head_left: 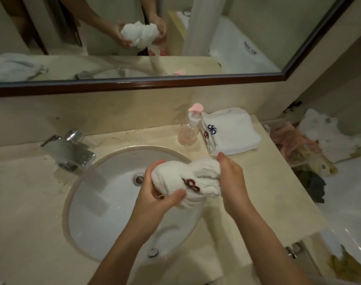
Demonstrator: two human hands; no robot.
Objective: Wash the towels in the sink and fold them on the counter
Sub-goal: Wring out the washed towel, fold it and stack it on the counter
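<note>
both hands, left (155, 194) and right (232, 182), grip and wring a bunched towel (196, 179) over the sink (114, 155); one folded towel (233, 132) already lies on the counter (21, 192).

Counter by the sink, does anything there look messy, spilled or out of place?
Mostly tidy: a folded towel and a soap bottle stand upright on the counter. The oddity is off its right edge, where a jumbled heap of cloths lies. Both hands wring a towel.
</note>
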